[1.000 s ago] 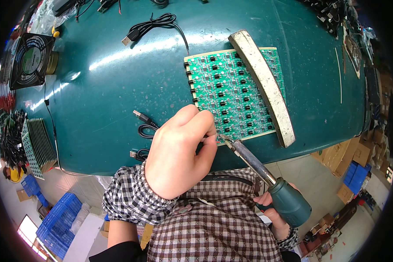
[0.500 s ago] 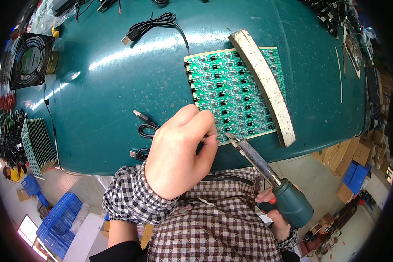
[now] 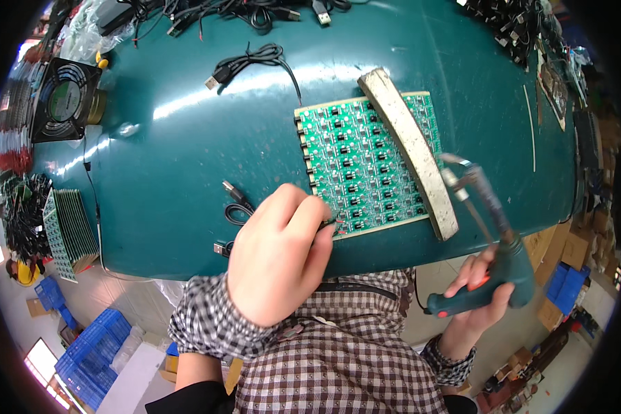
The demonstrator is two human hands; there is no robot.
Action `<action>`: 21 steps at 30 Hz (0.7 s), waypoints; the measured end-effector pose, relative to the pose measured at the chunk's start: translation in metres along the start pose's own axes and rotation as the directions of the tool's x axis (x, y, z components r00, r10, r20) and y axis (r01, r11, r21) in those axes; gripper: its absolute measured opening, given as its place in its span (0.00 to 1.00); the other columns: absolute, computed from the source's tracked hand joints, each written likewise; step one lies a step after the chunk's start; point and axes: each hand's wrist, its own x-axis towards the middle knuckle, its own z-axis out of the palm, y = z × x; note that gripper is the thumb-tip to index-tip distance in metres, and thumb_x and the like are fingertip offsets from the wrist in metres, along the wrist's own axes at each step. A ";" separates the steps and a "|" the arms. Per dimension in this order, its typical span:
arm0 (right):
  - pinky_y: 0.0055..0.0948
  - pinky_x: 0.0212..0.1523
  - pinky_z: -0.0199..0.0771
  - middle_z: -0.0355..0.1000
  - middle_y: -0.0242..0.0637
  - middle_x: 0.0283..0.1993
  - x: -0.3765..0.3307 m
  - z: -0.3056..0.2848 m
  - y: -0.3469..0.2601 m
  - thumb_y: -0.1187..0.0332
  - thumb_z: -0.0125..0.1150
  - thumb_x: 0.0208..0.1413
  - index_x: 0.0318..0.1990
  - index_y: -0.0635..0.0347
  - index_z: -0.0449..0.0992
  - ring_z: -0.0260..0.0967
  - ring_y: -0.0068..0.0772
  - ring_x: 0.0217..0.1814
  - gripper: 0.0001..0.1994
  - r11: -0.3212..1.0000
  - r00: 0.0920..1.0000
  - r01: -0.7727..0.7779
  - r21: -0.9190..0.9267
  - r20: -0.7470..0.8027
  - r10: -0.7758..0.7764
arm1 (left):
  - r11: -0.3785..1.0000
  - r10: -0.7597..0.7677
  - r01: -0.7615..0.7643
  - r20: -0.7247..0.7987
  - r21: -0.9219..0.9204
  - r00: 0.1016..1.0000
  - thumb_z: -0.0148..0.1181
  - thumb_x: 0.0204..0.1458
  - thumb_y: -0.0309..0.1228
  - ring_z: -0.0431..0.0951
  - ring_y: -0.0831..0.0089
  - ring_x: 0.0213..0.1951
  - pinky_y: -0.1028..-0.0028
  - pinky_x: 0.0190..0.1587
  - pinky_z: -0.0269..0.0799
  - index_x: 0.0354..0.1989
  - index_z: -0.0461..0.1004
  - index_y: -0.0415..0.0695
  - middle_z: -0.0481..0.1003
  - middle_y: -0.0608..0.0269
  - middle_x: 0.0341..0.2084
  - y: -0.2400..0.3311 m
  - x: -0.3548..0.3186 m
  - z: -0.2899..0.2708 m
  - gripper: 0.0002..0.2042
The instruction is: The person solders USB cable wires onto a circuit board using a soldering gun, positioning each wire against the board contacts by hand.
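My left hand (image 3: 272,252) is closed in a pinch at the near left corner of the green circuit board panel (image 3: 355,176). Between its fingertips is the dark end of a thin cable (image 3: 329,223), its short red wire ends showing over the panel edge. My right hand (image 3: 479,293) grips the dark green handle of a soldering gun (image 3: 514,272), fingers by the red trigger. The gun's metal tip is raised right of the panel, apart from the boards. Across the panel's right part lies a worn, curved metal bar (image 3: 410,148).
Two USB plugs (image 3: 233,191) (image 3: 221,249) lie left of my left hand. A coiled USB cable (image 3: 255,62) rests behind the panel. At the left stand a fan (image 3: 65,100) and a stack of board panels (image 3: 72,228). More cables (image 3: 262,15) line the far edge.
The soldering gun has lifted off the panel's near edge and swung right with my right hand. My left hand stays at the panel corner, still pinching the cable. The view has shifted slightly.
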 end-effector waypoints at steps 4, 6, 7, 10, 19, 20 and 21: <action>0.32 0.27 0.82 0.62 0.38 0.35 0.044 -0.032 -0.016 0.50 0.52 0.63 0.54 0.68 0.56 0.64 0.33 0.37 0.28 0.927 0.996 0.065 0.368 0.037 -0.085 | 0.960 0.020 -0.012 -0.023 0.279 1.000 0.66 0.46 0.28 0.73 0.58 0.44 0.63 0.49 0.64 0.37 0.74 0.40 0.73 0.57 0.37 0.000 -0.012 -0.025 0.11; 0.34 0.32 0.83 0.62 0.37 0.35 0.070 -0.052 -0.022 0.51 0.51 0.63 0.54 0.65 0.56 0.64 0.33 0.39 0.26 0.886 0.992 0.047 0.461 0.080 -0.095 | 0.966 -0.023 0.044 -0.084 0.254 0.996 0.65 0.47 0.28 0.72 0.57 0.44 0.63 0.49 0.66 0.38 0.74 0.39 0.73 0.55 0.38 -0.004 -0.023 -0.024 0.11; 0.35 0.34 0.83 0.62 0.36 0.35 0.082 -0.062 -0.022 0.51 0.51 0.63 0.54 0.64 0.57 0.65 0.33 0.40 0.25 0.866 0.990 0.035 0.498 0.104 -0.099 | 0.957 -0.050 0.090 -0.148 0.276 0.988 0.64 0.48 0.27 0.74 0.55 0.43 0.63 0.47 0.69 0.38 0.74 0.38 0.74 0.53 0.39 0.005 -0.027 -0.021 0.10; 0.36 0.37 0.82 0.62 0.36 0.36 0.102 -0.075 -0.018 0.51 0.51 0.63 0.54 0.63 0.58 0.66 0.32 0.42 0.24 0.787 0.984 0.010 0.617 0.134 -0.117 | 0.977 -0.015 0.042 -0.129 0.210 0.991 0.63 0.48 0.26 0.77 0.55 0.40 0.64 0.42 0.72 0.39 0.73 0.37 0.74 0.52 0.40 0.015 -0.021 -0.034 0.11; 0.35 0.39 0.81 0.61 0.36 0.36 0.104 -0.079 -0.011 0.54 0.52 0.64 0.54 0.63 0.58 0.64 0.31 0.41 0.23 0.753 0.978 0.009 0.658 0.152 -0.145 | 0.729 0.475 -0.422 0.045 0.538 0.879 0.60 0.49 0.27 0.72 0.55 0.47 0.54 0.60 0.61 0.46 0.72 0.46 0.71 0.58 0.43 -0.076 0.120 -0.066 0.14; 0.35 0.39 0.81 0.61 0.36 0.36 0.104 -0.078 -0.011 0.54 0.51 0.64 0.54 0.63 0.58 0.64 0.31 0.41 0.23 0.753 0.978 0.018 0.657 0.144 -0.149 | 0.772 0.394 -0.346 0.026 0.533 0.919 0.60 0.49 0.27 0.73 0.56 0.45 0.54 0.60 0.61 0.43 0.73 0.45 0.71 0.59 0.39 -0.080 0.115 -0.065 0.12; 0.35 0.39 0.81 0.60 0.36 0.36 0.104 -0.078 -0.010 0.54 0.51 0.64 0.54 0.63 0.58 0.64 0.30 0.40 0.22 0.755 0.979 0.028 0.655 0.133 -0.152 | 0.810 0.309 -0.268 0.009 0.522 0.951 0.60 0.49 0.28 0.73 0.56 0.43 0.55 0.60 0.61 0.41 0.74 0.45 0.71 0.61 0.36 -0.083 0.109 -0.062 0.10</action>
